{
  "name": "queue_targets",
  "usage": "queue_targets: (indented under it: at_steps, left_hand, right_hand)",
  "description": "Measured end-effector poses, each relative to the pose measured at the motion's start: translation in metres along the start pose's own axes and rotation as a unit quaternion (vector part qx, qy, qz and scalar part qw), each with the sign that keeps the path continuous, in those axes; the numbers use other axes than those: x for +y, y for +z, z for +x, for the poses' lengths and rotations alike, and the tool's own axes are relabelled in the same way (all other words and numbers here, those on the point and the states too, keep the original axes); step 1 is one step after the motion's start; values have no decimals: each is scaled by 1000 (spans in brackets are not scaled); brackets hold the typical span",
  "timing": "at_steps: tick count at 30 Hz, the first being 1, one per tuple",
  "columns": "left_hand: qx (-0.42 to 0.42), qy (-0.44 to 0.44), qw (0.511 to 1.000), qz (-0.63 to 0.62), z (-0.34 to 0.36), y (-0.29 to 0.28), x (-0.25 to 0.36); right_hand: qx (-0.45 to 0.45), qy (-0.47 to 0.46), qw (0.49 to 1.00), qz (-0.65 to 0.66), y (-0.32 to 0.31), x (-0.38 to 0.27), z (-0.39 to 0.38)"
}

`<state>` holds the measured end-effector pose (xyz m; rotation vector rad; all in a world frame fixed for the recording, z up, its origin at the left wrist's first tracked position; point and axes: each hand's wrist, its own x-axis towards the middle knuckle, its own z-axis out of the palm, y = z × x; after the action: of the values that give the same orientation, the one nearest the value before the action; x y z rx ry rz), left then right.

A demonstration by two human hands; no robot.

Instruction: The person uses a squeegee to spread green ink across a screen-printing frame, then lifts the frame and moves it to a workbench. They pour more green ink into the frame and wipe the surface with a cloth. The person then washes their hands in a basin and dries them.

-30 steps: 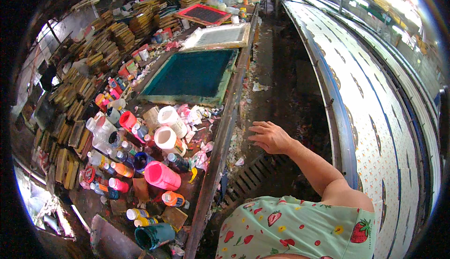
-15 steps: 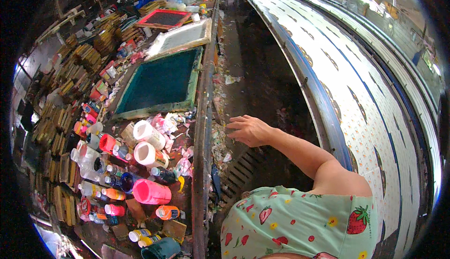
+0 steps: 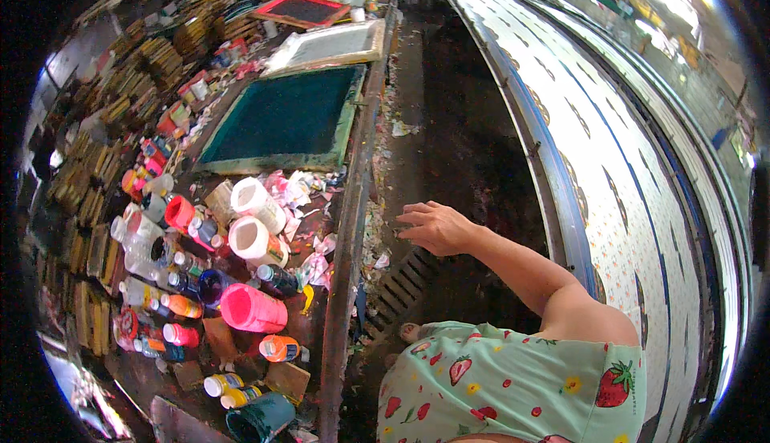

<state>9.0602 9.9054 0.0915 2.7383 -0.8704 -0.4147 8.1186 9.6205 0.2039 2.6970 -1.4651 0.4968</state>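
My right hand hangs in the air over the dark aisle, its arm bent at the elbow. The fingers point left, loosely stretched and a little apart, with nothing held. It is nearest to the worktable's edge, with a gap between them. My left hand does not show. Across the aisle on the table stand white tubs, a pink tub, an orange bottle, a dark teal container and several small paint bottles. Beyond them lies a dark green printing screen in a pale, stained frame.
Behind the green screen lie a white screen and a red-framed screen. Crumpled stained paper sits by the tubs. A floor grate lies below my hand. Long tables with patterned white fabric run along the right. Wooden frames are stacked left.
The view has tilted and shifted, so the table's things sit differently in the picture. My right hand keeps nearly the same pose over the aisle, slightly lower and to the right in the picture.
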Motion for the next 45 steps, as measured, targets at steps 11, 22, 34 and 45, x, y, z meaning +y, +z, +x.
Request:
queue_targets:
  at_steps: [11,22,34,45]
  left_hand:
    - [144,-28,976,-163,-13,-77,35]
    - [352,210,898,-157,-150,-158,436]
    - [-113,625,751,-182,-415,269,945]
    - [-94,732,619,-269,-442,345,1087]
  right_hand:
    - [9,-43,999,7,-2,30,31]
    - [47,-75,994,68,7,148,51]
    - [213,81,942,248,-5,287,57]
    - [95,317,911,244,-24,449,42]
